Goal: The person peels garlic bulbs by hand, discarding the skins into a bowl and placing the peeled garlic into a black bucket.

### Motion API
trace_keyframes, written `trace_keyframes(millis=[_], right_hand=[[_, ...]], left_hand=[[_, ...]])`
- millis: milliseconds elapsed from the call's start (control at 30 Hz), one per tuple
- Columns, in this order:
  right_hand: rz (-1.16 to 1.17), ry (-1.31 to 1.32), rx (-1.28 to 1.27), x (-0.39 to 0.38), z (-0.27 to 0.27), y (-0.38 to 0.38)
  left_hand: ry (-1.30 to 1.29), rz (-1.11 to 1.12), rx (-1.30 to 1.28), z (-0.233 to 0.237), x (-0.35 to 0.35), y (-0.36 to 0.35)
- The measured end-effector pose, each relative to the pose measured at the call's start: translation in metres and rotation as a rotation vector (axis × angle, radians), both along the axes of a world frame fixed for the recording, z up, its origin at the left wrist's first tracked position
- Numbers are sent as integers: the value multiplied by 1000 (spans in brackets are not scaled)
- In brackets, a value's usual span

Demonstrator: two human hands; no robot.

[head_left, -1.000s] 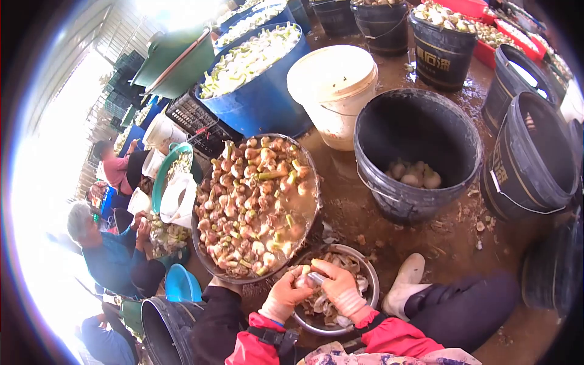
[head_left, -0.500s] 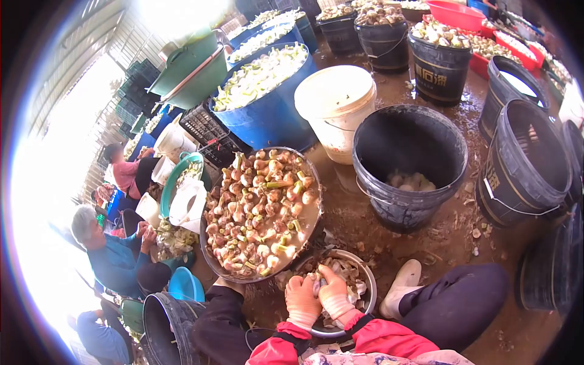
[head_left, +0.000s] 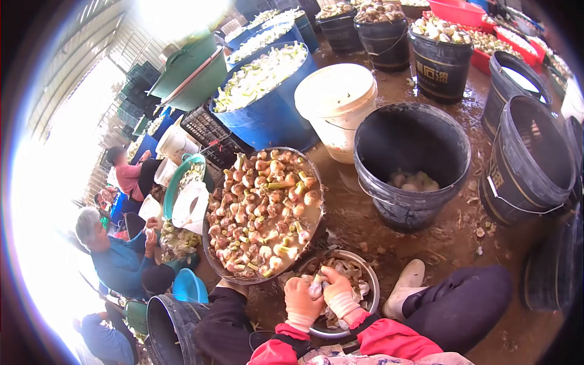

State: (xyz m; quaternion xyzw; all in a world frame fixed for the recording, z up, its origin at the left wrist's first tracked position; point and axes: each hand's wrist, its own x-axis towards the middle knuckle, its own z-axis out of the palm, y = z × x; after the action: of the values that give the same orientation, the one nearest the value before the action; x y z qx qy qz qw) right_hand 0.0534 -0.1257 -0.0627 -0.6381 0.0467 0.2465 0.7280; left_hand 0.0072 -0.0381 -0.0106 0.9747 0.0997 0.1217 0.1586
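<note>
A garlic bulb (head_left: 316, 288) with a short stem sits between my two gloved hands. My left hand (head_left: 301, 300) has its fingers wrapped round one side of it. From the other side my right hand (head_left: 337, 292) grips the same bulb, fingers closed and thumb near the stem. Both hands are over a metal basin (head_left: 372, 281) that holds loose garlic skins (head_left: 353, 274). Just beyond them stands a wide dark tub (head_left: 210, 255) full of unpeeled garlic bulbs (head_left: 258, 207) in muddy water.
A black bucket (head_left: 380, 204) ahead has pale peeled bulbs at its bottom. Beside it is a lidded white bucket (head_left: 340, 131). More black buckets (head_left: 532, 158) stand at right, a large blue tub (head_left: 264, 125) behind. Co-workers sit at left, one in a blue top (head_left: 118, 267).
The garlic bulb has turned between my fingers, and more of it shows now. Both hands keep nearly the same place over the basin. The view has shifted slightly.
</note>
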Motion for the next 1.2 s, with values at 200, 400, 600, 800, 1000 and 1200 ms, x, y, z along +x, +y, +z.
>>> trace_keyframes(millis=[200, 400, 600, 800, 1000, 1200], right_hand=[[111, 96, 445, 12, 35, -21], [341, 319, 476, 13, 28, -22], [317, 333, 216, 9, 43, -11], [434, -301, -91, -8, 25, -9], [358, 215, 98, 1, 36, -11], [483, -51, -6, -11, 45, -11]], left_hand=[[-73, 368, -1925, 18, -8, 33], [-32, 395, -1436, 9, -19, 30], [-205, 390, -1181, -19, 1, 34], [330, 659, -1463, 6, 25, 67], [-141, 398, -1616, -4, -4, 51], [-125, 588, -1434, -6, -16, 46]])
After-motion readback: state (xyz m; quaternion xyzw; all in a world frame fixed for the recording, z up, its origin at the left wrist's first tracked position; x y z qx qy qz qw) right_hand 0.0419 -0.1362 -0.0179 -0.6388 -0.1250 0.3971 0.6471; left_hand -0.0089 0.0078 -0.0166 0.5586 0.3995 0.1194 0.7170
